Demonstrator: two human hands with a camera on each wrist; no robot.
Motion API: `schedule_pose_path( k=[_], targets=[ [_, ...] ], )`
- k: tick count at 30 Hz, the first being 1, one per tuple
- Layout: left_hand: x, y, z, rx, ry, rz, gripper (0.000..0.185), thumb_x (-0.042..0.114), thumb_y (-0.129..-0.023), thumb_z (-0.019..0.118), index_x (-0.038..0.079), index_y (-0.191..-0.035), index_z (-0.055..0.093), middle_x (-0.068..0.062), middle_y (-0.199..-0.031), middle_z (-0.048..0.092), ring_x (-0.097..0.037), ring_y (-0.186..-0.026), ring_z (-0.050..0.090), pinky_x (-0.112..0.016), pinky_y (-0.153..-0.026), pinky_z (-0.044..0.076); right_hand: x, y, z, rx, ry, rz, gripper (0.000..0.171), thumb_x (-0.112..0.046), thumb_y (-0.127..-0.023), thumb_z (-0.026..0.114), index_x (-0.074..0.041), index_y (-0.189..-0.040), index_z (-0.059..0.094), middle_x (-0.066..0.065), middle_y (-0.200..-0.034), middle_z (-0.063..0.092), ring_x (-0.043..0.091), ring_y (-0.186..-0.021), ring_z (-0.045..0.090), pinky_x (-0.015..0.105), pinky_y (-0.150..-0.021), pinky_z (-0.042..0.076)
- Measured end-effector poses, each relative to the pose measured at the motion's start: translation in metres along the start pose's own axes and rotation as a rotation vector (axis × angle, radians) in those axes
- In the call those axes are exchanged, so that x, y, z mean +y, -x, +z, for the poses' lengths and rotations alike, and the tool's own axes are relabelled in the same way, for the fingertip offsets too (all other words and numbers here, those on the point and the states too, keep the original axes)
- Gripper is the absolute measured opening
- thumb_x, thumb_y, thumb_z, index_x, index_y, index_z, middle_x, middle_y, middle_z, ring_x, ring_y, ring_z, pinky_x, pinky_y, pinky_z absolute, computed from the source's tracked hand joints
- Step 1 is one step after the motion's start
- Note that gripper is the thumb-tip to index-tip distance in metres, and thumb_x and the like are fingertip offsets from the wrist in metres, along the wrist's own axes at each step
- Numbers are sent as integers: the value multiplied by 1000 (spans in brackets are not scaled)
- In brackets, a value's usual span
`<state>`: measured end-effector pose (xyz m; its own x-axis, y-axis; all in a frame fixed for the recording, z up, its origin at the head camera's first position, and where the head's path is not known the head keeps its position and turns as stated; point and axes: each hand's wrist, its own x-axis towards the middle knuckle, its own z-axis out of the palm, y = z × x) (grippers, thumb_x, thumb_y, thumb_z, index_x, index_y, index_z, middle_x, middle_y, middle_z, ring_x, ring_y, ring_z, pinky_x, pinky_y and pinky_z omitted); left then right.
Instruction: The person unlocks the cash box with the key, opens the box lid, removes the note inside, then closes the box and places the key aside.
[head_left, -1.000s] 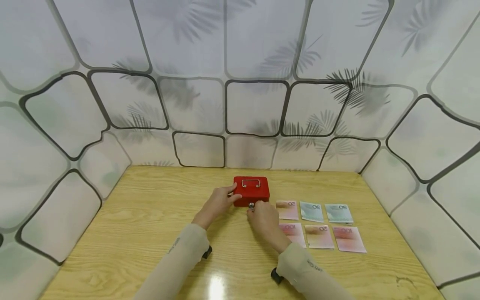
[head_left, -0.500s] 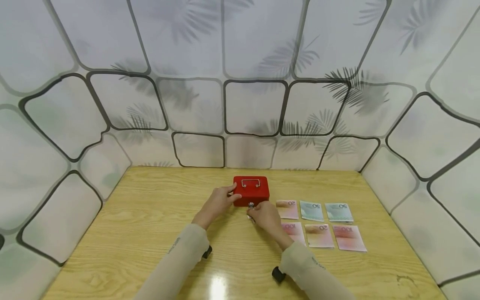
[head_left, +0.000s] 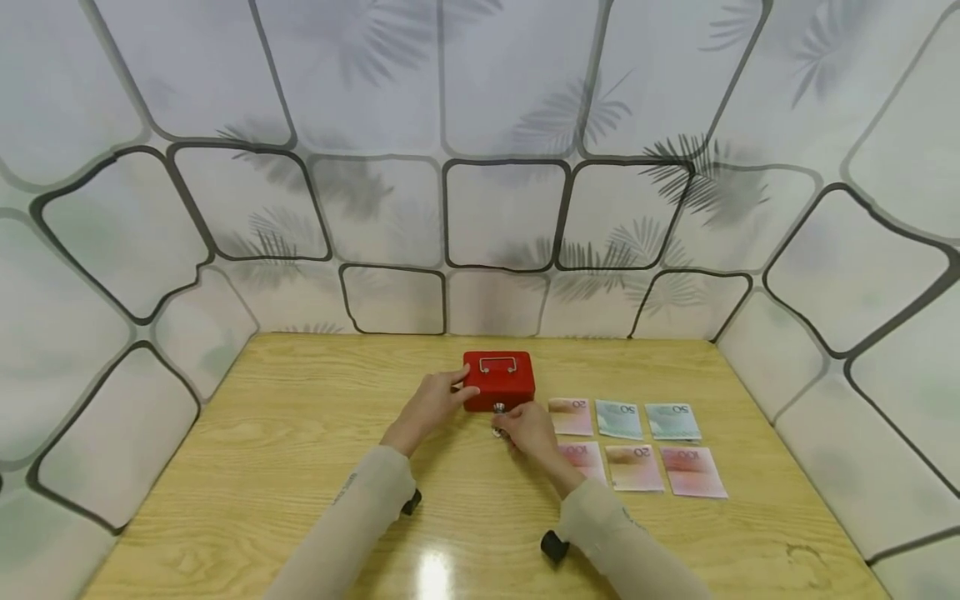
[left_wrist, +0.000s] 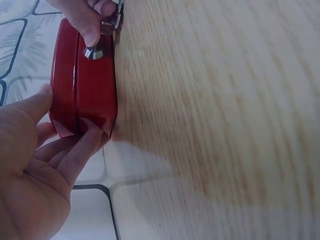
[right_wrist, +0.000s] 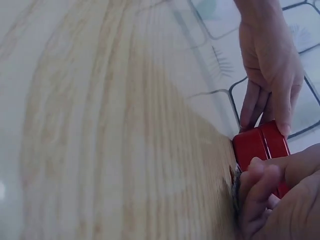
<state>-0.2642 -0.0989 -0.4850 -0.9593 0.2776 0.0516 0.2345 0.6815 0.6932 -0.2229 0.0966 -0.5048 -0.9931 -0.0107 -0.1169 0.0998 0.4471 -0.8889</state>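
Observation:
A red metal cash box (head_left: 517,382) with a wire handle on its lid stands shut at the back middle of the table. My left hand (head_left: 429,407) grips its left end, thumb on the lid's edge and fingers against the side. On the front face sits a round silver lock (left_wrist: 93,52). There my right hand (head_left: 534,433) pinches a key at the lock, mostly hidden by thumb and fingers. More metal of the keys (left_wrist: 114,21) shows beside those fingers in the left wrist view.
Several banknotes lie in two rows right of the box, among them a green 50 note (head_left: 673,422) and a pink 100 note (head_left: 693,472). The wooden table (head_left: 300,483) meets a patterned cloth wall (head_left: 390,208) behind and at both sides.
My right hand has turned at the lock, from knuckles up to a flatter pinch, and the keys now show below its fingers. The left hand keeps its hold; the box stays put.

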Motion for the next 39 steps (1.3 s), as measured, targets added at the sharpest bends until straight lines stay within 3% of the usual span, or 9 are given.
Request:
schedule_pose_path(
  k=[3, 6, 9, 14, 18, 21, 28, 35, 39],
  targets=[
    [0, 1, 0, 0, 6, 5, 61, 38, -102, 65, 8, -153, 48, -24, -140, 60, -8, -51, 29, -25, -54, 38, 3, -3, -2, -65, -163, 106, 30, -17, -98, 72, 0, -73, 73, 0, -56, 59, 6, -42, 45, 19, -40, 36],
    [0, 2, -1, -5, 6, 21, 58, 36, -103, 65, 9, -152, 50, -17, -92, 71, -8, -48, 29, -23, -50, 36, 3, -6, -4, -113, -284, 202, 26, -16, -99, 70, 2, -81, 73, 0, -61, 60, 5, -46, 44, 18, -42, 34],
    [1, 2, -2, 3, -13, 65, 53, 32, -104, 65, 9, -150, 54, -1, -61, 47, -7, -47, 27, -22, -47, 33, 2, -8, -5, -140, -329, 230, 24, -14, -100, 67, 4, -87, 73, 1, -63, 61, 4, -48, 45, 18, -43, 33],
    [1, 1, 0, 5, -36, 115, 47, 27, -103, 65, 10, -146, 58, 6, -62, 39, -6, -48, 27, -20, -47, 32, 0, -9, -4, -141, -375, 247, 22, -10, -99, 67, 9, -92, 74, 1, -63, 63, 5, -48, 50, 17, -43, 36],
    [3, 0, 2, 0, -42, 99, 46, 29, -103, 65, 11, -145, 60, -4, -66, 52, -6, -48, 30, -19, -47, 33, -2, -12, -4, -141, -419, 286, 20, -10, -99, 68, 8, -95, 74, 2, -64, 65, 4, -49, 52, 15, -44, 37],
    [5, -1, 2, 21, -89, 124, 43, 27, -103, 66, 8, -141, 63, -11, -82, 67, -6, -51, 33, -19, -48, 35, -2, -13, -4, -145, -456, 311, 18, -9, -99, 67, 9, -97, 73, 2, -64, 65, 4, -49, 53, 13, -43, 38],
    [10, -3, -2, 24, -164, 188, 38, 21, -102, 67, 1, -135, 66, -11, -78, 67, -7, -53, 33, -20, -51, 35, -2, -16, -5, -136, -520, 330, 14, -4, -99, 66, 6, -91, 70, 2, -62, 62, 3, -47, 52, 13, -42, 38],
    [13, -4, -2, -5, -156, 190, 36, 19, -101, 69, 0, -132, 69, -2, -65, 57, -6, -51, 29, -19, -49, 32, 0, -14, -4, -115, -413, 254, 20, -5, -98, 66, 5, -81, 72, 0, -57, 61, 4, -45, 54, 14, -41, 37],
    [13, -5, -2, 5, -155, 170, 38, 21, -101, 69, 0, -133, 68, -7, -74, 62, -6, -51, 29, -19, -48, 31, 2, -13, -4, -103, -324, 168, 22, -7, -98, 68, 6, -82, 74, 0, -57, 61, 4, -44, 53, 15, -40, 38]
  ],
)
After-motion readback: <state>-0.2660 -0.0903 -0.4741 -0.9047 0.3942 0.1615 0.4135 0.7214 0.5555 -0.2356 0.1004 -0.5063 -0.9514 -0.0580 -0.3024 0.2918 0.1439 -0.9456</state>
